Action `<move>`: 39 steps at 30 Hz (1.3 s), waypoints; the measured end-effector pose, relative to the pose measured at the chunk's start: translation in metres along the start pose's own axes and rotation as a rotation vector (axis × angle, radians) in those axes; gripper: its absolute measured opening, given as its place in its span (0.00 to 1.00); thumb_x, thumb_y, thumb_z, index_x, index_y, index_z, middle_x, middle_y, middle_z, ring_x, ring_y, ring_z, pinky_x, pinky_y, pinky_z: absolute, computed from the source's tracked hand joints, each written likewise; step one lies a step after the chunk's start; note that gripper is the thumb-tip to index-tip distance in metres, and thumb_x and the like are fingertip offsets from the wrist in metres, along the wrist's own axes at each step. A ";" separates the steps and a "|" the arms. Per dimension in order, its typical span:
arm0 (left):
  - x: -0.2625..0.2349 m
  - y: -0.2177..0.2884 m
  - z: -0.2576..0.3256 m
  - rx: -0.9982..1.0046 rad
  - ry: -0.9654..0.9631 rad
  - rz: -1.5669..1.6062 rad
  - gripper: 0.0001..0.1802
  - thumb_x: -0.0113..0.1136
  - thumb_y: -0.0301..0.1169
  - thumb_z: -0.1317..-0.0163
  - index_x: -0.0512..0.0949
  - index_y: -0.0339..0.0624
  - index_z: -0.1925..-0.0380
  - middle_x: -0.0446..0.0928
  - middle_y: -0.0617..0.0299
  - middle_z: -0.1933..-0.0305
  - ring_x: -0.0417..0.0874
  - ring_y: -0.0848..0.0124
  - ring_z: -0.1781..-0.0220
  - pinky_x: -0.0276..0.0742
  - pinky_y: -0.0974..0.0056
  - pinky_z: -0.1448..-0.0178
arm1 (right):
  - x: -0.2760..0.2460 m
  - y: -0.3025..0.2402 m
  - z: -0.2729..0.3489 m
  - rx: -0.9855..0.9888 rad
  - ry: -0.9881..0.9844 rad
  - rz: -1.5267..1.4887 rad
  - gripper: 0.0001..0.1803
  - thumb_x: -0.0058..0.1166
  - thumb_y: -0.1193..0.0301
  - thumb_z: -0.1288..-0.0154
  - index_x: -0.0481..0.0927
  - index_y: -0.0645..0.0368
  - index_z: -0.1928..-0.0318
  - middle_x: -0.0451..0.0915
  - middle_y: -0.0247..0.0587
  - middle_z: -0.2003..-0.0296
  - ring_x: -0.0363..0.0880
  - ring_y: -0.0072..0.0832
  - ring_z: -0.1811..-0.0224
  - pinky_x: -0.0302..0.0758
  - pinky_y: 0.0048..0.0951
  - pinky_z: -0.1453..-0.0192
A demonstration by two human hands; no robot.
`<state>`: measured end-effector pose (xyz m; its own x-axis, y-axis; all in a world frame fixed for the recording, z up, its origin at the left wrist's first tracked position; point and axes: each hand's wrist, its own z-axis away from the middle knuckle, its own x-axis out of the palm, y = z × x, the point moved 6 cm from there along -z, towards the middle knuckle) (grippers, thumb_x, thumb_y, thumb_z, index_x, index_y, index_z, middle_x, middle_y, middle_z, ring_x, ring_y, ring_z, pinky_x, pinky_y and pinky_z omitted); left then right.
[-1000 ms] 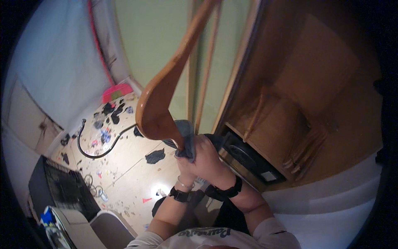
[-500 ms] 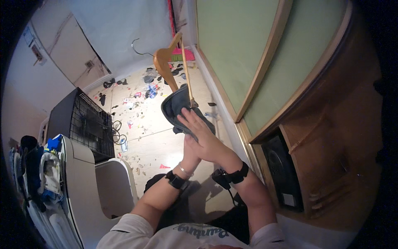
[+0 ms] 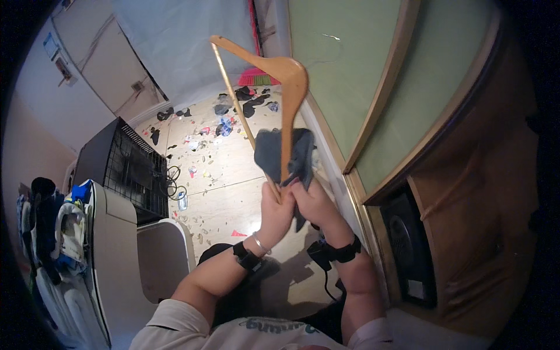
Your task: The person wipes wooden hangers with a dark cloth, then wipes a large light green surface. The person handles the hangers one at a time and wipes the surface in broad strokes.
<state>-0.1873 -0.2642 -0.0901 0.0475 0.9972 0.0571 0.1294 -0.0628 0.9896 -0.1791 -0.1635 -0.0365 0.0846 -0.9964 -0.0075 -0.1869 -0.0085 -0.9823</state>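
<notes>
Both hands clasp hanger and cloth.
Left hand (image 3: 274,211) grips the wooden hanger (image 3: 279,102); right hand (image 3: 315,205) pinches the dark garment (image 3: 273,153), which I judge only partly draped.

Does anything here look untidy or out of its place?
Yes. The floor is littered with small scraps and dark clothing pieces near the far wall. A cable lies loose beside the black wire crate.

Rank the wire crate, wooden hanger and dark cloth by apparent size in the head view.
1. Wooden hanger, though nearness to the camera inflates it.
2. Black wire crate.
3. Dark cloth.
</notes>
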 end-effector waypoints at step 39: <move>0.018 -0.002 0.048 -0.023 -0.370 -0.098 0.26 0.49 0.29 0.35 0.53 0.30 0.43 0.73 0.60 0.70 0.76 0.74 0.69 0.72 0.69 0.64 | -0.031 0.007 -0.014 -0.408 0.033 0.381 0.29 0.40 0.71 0.31 0.52 0.66 0.32 0.39 0.59 0.30 0.40 0.49 0.27 0.46 0.38 0.28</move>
<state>-0.1388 -0.2484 -0.0972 0.3908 0.9166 -0.0848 0.1286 0.0368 0.9910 -0.1969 -0.1336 -0.0406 -0.0929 -0.9373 -0.3359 -0.5621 0.3278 -0.7594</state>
